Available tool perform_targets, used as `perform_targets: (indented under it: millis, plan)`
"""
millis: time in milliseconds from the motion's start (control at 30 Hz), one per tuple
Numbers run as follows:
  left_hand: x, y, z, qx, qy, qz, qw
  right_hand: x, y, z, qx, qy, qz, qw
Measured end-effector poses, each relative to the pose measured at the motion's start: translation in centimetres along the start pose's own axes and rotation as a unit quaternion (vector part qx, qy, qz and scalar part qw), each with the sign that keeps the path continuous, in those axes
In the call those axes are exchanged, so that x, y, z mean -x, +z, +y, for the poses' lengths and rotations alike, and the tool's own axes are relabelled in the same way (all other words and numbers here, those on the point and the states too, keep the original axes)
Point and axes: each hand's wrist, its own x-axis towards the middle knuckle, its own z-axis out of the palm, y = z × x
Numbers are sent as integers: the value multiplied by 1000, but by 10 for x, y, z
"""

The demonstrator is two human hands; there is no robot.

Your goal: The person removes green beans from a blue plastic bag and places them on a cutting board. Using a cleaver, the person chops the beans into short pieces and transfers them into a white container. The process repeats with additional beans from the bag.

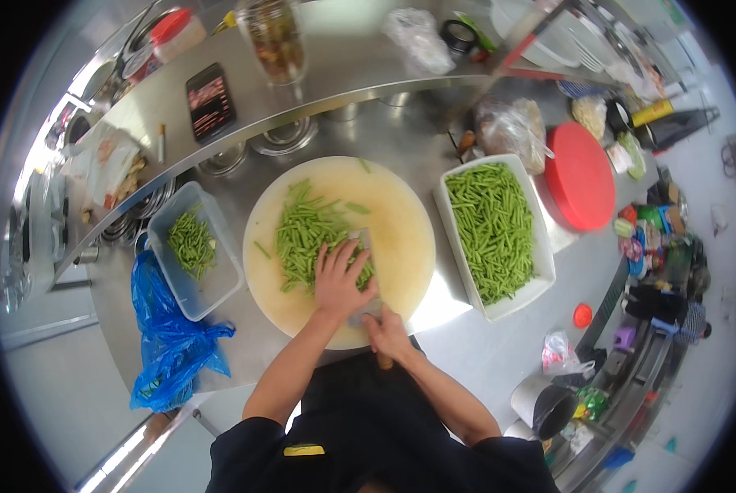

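Observation:
A round, pale cutting board (405, 209) lies before me with a pile of cut green beans (303, 231) on its left half. My left hand (343, 280) rests over the pile's right side, fingers spread, at the cleaver's blade. My right hand (387, 333) grips the wooden handle of the cleaver (374, 306). Its blade lies along the right edge of the pile, partly hidden by my left hand. Right of the board, a white plastic tub (546, 271) is heaped with cut beans. To the left, a translucent plastic bin (210, 302) holds a smaller heap.
A blue plastic bag (170, 345) sits at the counter's left edge. Above the board runs a steel shelf (343, 68) bearing a phone (210, 101) and a glass jar (275, 43). Beyond the white tub are a red round board (580, 175) and a bagged item (512, 132).

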Motion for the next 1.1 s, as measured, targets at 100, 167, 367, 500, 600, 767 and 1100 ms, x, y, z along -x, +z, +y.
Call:
perform_targets:
  millis: [100,167,367,500,600,767,1100]
  plan:
    - [1,0,-1,23,3,22,999,2,13,-1,-7,-27,6,1000]
    - [1,-2,2,31,19,29,999,6,12,3,-22,-59,-1,998]
    - [-19,-11,33,6,59,33,998,18,-7,9,-52,-119,32,991]
    - [-58,-7,74,25,103,11,994,21,-36,4,-51,-147,74,985]
    - [-88,11,120,48,154,-6,987,36,-73,4,-114,-105,101,983]
    - [-128,77,214,155,225,-63,960,66,-154,14,-211,-69,199,954]
    - [-137,178,294,186,269,-239,914,138,-269,39,-86,87,444,888]
